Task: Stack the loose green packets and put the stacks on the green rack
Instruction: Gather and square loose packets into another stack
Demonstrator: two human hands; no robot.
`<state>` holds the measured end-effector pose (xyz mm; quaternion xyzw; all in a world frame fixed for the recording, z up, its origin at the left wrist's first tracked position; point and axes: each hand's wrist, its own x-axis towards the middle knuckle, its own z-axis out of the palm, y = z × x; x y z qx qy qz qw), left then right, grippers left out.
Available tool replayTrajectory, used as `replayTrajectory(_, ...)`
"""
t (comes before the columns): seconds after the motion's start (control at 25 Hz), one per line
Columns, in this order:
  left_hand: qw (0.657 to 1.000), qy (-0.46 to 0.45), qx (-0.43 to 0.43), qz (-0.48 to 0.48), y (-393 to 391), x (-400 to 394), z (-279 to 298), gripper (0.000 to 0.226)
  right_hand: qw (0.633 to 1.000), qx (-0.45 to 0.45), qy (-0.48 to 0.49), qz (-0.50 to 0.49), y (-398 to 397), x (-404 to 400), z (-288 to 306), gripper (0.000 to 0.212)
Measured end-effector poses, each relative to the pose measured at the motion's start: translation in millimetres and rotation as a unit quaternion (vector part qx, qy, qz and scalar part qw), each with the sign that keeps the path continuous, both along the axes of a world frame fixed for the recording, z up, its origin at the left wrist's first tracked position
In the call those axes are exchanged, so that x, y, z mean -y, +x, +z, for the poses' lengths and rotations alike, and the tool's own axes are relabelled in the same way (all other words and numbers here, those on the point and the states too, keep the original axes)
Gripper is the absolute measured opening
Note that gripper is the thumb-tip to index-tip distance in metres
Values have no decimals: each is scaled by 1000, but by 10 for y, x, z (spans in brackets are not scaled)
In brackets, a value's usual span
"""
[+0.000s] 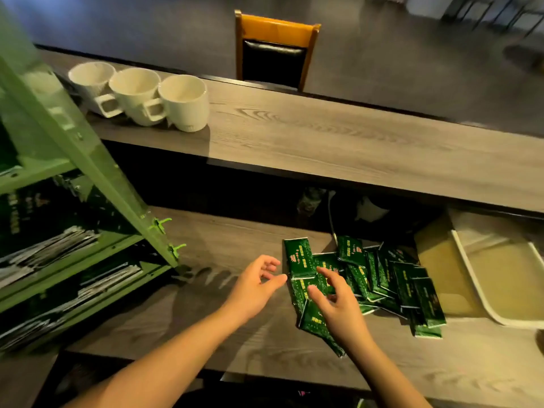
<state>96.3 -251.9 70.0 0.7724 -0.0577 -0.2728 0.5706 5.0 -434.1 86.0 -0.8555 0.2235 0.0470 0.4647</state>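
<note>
We see a loose heap of green packets (368,278) lying on the lower wooden desk (235,328), spread from the middle toward the right, many overlapping at odd angles. Our left hand (254,285) hovers just left of the heap, its fingers relaxed and slightly spread, holding nothing; its thumb tip comes close to the edge of the nearest packet, though we cannot tell whether it touches. Our right hand (335,301) is over the near-left part of the heap, fingers loosely bent and apart, with packets beneath it; nothing is gripped that we can make out. At the left stands the green rack (88,160), tilted in this wide view, and its lower shelves already carry stacks of packets seen edge-on. To the right of the heap, a pale tray (485,284) rests on the desk. A raised wooden shelf (323,136) runs across above the desk, with three white cups (141,95) standing side by side, touching, at its left end. Beyond it a wooden chair (275,48) with a dark pad stands on the floor.
</note>
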Motion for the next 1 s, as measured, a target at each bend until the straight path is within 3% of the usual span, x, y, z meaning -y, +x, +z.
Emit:
replayTrajectory(0.16,997,35,-51,-41,-9,250,-214,18,997,-46,17,-65,-236,260,-339,66)
replayTrajectory(0.28,994,71,-74,-46,31,460,-393,18,994,-81,9,-73,-313,444,-552,62)
replayTrajectory(0.48,981,160,-108,26,163,872,-799,23,988,-154,-20,-19,-365,640,-840,64)
replayTrajectory(0.64,959,268,-54,72,313,1221,-908,44,983,-182,-36,9,-392,690,-1069,68)
replayTrajectory(0.76,945,305,-91,81,418,1403,-1000,57,977,-199,-69,42,-285,761,-1156,68)
replayTrajectory(1.0,922,348,-118,120,534,1565,-1188,76,922,-303,-196,139,-264,780,-1296,79)
